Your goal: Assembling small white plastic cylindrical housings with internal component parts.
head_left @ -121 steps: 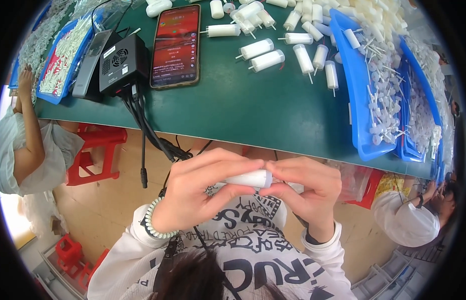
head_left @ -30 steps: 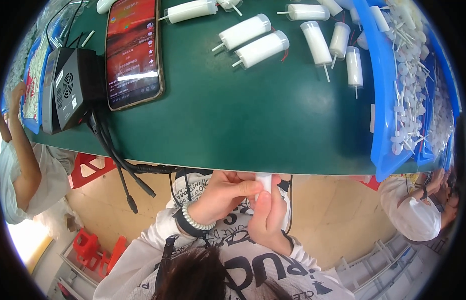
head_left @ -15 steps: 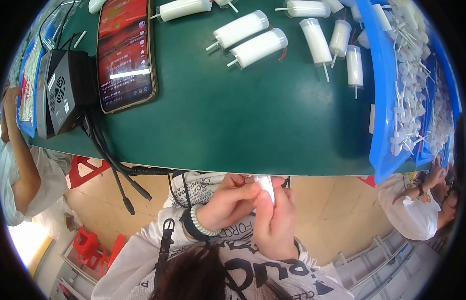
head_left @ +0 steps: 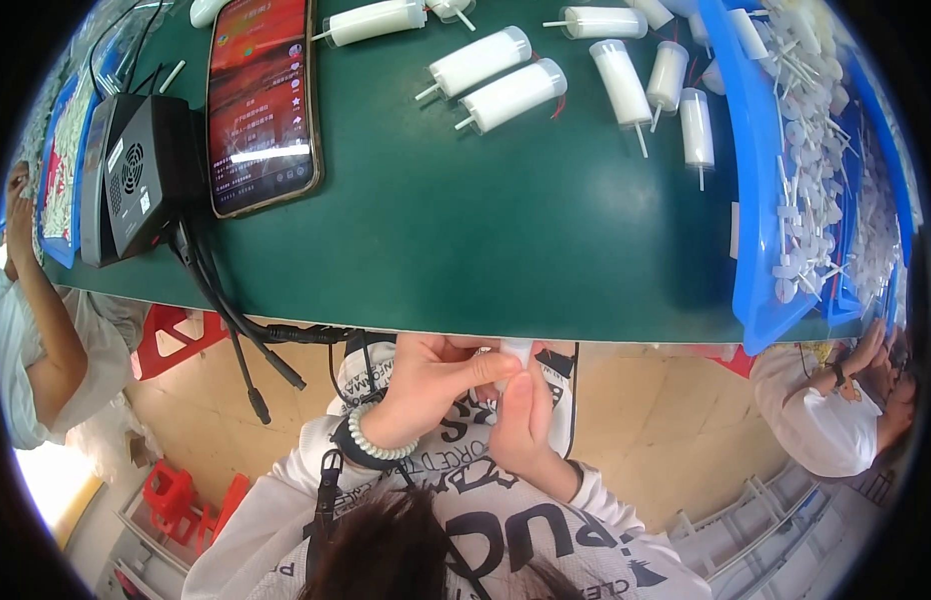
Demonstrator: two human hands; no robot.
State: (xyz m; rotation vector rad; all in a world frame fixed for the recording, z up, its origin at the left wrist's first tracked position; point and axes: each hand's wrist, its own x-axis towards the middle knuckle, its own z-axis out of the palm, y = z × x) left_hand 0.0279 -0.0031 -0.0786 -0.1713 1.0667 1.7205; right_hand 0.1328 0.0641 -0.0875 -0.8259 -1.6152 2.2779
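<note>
At the table's near edge, my left hand (head_left: 438, 382) is closed on a small white tube (head_left: 517, 350), its thumb lying along it. My right hand (head_left: 526, 422) is closed at the lower end of that same tube, fingertips pinching it. Fingers cover much of the tube, so its ends cannot be made out. On the green table (head_left: 436, 230) beyond lie several white cylinders in clear sleeves, each with a thin white stem. Two of them, one cylinder (head_left: 480, 62) and a nearer cylinder (head_left: 513, 97), lie side by side; another (head_left: 697, 130) is farther right.
A phone (head_left: 264, 110) with a lit screen lies at left beside a black box (head_left: 151, 180) trailing cables (head_left: 201, 265). Blue bins (head_left: 756, 290) of small white stemmed parts stand at right. Another blue tray (head_left: 61, 215) is far left. Co-workers sit on both sides.
Both hands have shifted left. My right fingers have dropped from beside the tube to its lower end, and less of the tube shows. The view has shifted slightly.
</note>
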